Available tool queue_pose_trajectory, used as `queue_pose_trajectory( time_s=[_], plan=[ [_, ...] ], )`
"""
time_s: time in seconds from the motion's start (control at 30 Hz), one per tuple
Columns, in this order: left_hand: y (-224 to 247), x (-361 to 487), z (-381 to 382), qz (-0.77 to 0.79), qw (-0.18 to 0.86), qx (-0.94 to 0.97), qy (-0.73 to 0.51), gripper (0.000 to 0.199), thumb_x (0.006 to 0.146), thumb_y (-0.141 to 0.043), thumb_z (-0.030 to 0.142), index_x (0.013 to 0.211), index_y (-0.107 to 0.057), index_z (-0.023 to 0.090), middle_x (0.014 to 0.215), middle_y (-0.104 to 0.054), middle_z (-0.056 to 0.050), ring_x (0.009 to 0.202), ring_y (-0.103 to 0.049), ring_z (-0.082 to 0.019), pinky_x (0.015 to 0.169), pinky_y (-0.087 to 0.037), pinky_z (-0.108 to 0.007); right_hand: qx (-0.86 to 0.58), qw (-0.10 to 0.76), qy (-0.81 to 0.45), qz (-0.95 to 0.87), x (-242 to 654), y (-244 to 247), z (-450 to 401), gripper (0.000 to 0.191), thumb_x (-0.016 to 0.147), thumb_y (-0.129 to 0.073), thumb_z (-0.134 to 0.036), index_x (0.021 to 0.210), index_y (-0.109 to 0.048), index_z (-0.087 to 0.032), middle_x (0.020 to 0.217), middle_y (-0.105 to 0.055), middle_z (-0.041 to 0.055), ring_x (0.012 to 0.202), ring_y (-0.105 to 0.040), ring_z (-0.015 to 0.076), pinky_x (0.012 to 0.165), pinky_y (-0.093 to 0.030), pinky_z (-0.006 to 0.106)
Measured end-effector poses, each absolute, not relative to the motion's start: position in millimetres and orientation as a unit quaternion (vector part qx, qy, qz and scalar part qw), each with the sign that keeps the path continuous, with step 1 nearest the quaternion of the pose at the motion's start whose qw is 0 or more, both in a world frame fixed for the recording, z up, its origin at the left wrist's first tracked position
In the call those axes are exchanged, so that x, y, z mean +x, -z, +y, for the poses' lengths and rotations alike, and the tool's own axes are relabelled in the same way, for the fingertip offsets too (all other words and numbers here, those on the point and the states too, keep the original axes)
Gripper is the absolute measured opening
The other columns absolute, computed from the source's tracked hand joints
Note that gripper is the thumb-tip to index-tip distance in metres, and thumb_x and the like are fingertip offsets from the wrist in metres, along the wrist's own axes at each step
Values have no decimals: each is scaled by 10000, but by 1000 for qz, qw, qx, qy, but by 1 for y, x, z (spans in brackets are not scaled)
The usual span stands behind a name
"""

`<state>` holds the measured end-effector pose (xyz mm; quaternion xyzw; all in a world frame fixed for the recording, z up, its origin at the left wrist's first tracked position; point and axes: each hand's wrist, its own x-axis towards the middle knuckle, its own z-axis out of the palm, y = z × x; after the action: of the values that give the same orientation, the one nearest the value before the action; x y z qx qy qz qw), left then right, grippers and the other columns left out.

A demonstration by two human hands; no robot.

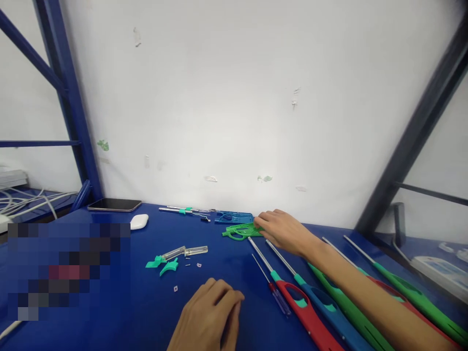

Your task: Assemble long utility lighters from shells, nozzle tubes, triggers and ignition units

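Note:
My right hand [276,228] reaches to the back of the blue table, its fingers closed on the right end of a green casing half [239,231]. A blue casing half [234,217] lies just behind it. Near the front edge, my left hand [212,314] rests with fingers curled together; whatever they may hold is hidden. Teal triggers [169,266], clear fuel tanks [196,251] and tiny pins and plates lie to its upper left. Metal tubes with wires [175,210] lie at the back.
Several long lighters, including a red one [305,312] and a blue one [334,312], lie at the right under my forearm. A screwdriver [280,298] is beside them. A phone [114,204] and white case [139,222] sit back left. A white wall stands behind.

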<state>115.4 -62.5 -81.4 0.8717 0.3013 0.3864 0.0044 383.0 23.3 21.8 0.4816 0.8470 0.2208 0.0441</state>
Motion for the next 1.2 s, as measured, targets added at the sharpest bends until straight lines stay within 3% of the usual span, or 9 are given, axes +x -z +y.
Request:
queue_pose_trajectory(
  time_s=[0.2, 0.37, 0.43, 0.57, 0.67, 0.73, 0.87, 1.03, 1.2],
  plan=[
    [50, 104, -66, 352, -27, 807, -473, 213, 1035, -493, 126, 1106, -665, 231, 935, -720, -28, 828, -717, -183, 784, -603, -300, 401, -6, -267, 876, 359, -28, -20, 160, 1008, -626, -95, 1135, -665, -184, 1146, -694, 98, 1003, -687, 258, 926, -578, 499],
    [35, 80, -56, 448, -30, 787, -424, 398, 1031, -537, 301, 1418, -607, 236, 1172, -737, -90, 989, -755, -261, 754, -617, -345, 375, -38, -214, 901, 344, -17, -37, 129, 976, -677, -138, 1053, -615, -222, 1068, -681, 62, 928, -678, 270, 847, -555, 470],
    [38, 69, -53, 462, 3, 820, -337, 325, 1008, -560, 256, 1300, -701, 262, 1197, -753, -80, 1038, -760, -282, 794, -603, -358, 368, -42, -174, 913, 336, -9, -43, 151, 961, -723, -184, 1033, -604, -243, 1049, -679, 31, 919, -679, 256, 845, -546, 444],
    [51, 49, -51, 466, 49, 851, -237, 231, 919, -627, 102, 930, -776, 278, 869, -761, -2, 788, -755, -235, 732, -537, -306, 361, -39, -92, 927, 322, 3, -58, 244, 900, -836, -325, 983, -610, -282, 976, -690, -36, 847, -694, 211, 745, -529, 360],
    [56, 38, -52, 466, 78, 858, -202, 258, 904, -629, 79, 917, -769, 295, 918, -743, -2, 811, -740, -226, 740, -510, -302, 360, -31, -52, 931, 315, 3, -64, 245, 935, -800, -474, 969, -631, -300, 935, -701, -67, 835, -710, 185, 720, -525, 336],
    [54, 34, -53, 473, 105, 859, -166, 270, 920, -632, 112, 1017, -771, 322, 1037, -748, -10, 916, -743, -232, 801, -517, -319, 373, -25, -53, 926, 313, -2, -60, 220, 1005, -707, -498, 971, -647, -289, 945, -708, -49, 858, -714, 197, 770, -540, 357],
    [36, 34, -50, 541, 93, 831, -91, 305, 970, -653, 223, 1233, -737, 354, 1218, -758, -31, 1118, -736, -277, 952, -535, -395, 412, -4, -110, 904, 314, -12, -29, 135, 1079, -598, -310, 1029, -687, -221, 1014, -716, 19, 955, -713, 232, 915, -567, 461],
    [9, 30, -34, 616, 42, 782, -83, 277, 1057, -506, 213, 1183, -750, 251, 1148, -748, -102, 1101, -729, -360, 882, -557, -481, 461, 28, -165, 872, 321, -18, 32, 275, 1040, -691, -379, 1224, -689, -175, 1221, -714, 71, 1060, -712, 222, 946, -605, 456],
    [2, 21, -20, 659, -4, 747, -92, 321, 1089, -429, 196, 1190, -734, 187, 1161, -708, -154, 1143, -679, -384, 842, -546, -464, 490, 43, -169, 854, 319, -16, 89, 343, 1040, -689, -397, 1312, -662, -191, 1325, -682, 94, 1123, -700, 242, 961, -607, 469]
  ],
)
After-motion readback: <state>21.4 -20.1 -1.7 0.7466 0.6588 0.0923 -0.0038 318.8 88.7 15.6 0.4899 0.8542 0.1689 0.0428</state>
